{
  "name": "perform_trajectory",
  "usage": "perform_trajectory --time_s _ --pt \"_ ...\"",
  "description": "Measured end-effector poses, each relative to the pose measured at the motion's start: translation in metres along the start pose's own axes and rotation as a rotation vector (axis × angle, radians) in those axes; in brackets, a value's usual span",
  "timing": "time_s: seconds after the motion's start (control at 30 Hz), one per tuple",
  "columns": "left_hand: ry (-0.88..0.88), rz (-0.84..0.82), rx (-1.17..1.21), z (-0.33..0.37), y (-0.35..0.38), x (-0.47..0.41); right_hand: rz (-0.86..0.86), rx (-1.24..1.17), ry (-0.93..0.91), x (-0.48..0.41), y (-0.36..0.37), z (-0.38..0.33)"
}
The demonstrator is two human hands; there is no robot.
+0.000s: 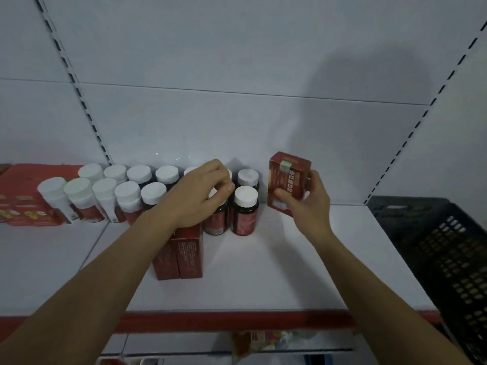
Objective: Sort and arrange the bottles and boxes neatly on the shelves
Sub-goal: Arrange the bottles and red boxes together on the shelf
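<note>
Right hand point(305, 204) around upright red box point(286, 181), taped top.

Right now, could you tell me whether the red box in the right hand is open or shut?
Shut. The red box in the right hand has its top flap flat, a pale seal strip over its edge.

Lettering on the red box point(288, 184)
White Chinese characters, seemingly 血红蛋白, ran along it; print on the bottles point(243, 219) and lying boxes point(188, 255) was unreadable.

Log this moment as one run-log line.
left hand: grips dark bottle by its cap | right hand: holds red box right of bottle rows
</note>
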State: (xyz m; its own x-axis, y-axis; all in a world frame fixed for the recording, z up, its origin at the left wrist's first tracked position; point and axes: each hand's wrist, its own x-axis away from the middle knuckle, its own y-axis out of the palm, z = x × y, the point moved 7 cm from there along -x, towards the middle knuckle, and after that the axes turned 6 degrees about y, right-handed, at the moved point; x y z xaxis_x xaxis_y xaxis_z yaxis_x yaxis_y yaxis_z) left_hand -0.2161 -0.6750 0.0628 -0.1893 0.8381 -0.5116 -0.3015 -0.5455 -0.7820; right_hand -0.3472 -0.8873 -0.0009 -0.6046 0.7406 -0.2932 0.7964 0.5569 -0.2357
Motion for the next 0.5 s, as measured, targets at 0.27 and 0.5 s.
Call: perform_trajectory --time_s 0.27,0.5 --pt "-0.135 -0.047 -0.022 0.004 0.008 -0.009 -0.052 0.056 0.124 -0.038 0.013 0.053" --pt "-0.180 -0.008 -0.052 -0.009 -0.007 0.005 0.117 0.086 0.006 -0.012 0.009 0.037"
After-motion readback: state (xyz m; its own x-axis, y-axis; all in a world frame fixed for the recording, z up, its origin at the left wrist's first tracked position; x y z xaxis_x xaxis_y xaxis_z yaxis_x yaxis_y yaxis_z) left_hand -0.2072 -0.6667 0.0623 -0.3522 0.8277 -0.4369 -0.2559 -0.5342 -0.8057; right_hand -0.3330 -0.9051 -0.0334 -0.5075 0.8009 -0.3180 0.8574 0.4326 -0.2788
